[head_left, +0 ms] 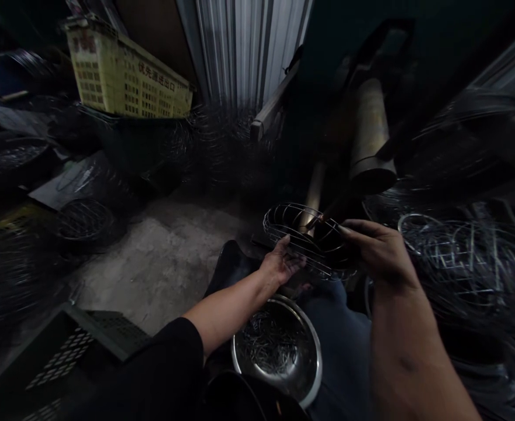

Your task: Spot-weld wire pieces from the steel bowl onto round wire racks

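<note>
Gripping rounded, silvery thin-wire cage (316, 252), openly ribbed w/ curved rim, loosely in L hand (279, 266); pinching at its R edge w/ R hand (382, 251). Held just beyond shiny round steel bowl (308, 351).

The wire frame (314, 248) loses its right side in shadow, the green crate (94, 330) at near left runs past the edge, and blur smears the wire heap (11, 275) at left.
</note>
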Demonstrator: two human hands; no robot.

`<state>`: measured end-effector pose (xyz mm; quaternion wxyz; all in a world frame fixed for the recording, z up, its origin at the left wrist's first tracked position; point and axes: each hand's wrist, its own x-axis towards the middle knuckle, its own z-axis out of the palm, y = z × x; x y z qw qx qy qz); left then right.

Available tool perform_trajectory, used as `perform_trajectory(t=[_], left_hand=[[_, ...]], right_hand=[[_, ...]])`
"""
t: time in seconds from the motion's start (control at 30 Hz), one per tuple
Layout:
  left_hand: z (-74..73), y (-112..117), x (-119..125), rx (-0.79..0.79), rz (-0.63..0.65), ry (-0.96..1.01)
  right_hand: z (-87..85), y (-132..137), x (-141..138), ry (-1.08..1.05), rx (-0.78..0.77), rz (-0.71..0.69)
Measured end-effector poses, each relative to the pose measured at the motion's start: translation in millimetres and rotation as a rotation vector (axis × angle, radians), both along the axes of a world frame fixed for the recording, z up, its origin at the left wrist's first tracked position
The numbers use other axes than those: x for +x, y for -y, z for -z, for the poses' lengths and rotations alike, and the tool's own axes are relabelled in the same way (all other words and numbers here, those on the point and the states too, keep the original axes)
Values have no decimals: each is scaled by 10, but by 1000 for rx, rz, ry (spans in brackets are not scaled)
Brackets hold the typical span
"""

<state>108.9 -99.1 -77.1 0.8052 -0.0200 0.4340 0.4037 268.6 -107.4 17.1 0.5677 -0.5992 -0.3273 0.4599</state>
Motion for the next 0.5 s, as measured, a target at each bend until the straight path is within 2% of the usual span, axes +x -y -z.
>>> perform_trajectory(t=[0.07, 0.13, 0.17, 0.27, 0.33, 0.4, 0.5], left_hand=[[61, 6, -83, 56, 91, -95], [133, 44, -202, 269, 149, -365], [169, 70, -262, 454, 148, -556], [277, 128, -364, 1142, 84, -1110], [347, 111, -325, 1429, 110, -1357], [414, 40, -219, 1530, 161, -1537], [489, -120, -60, 1544, 213, -1719]], right_hand=[[32, 61, 55, 30, 24, -5], [90, 184, 156, 48, 20, 0], [132, 250, 214, 34, -2, 11], [305, 391, 368, -70, -81, 58], [438, 407, 429, -119, -77, 97], [547, 379, 451, -121, -43, 126], [643, 331, 429, -123, -26, 109]])
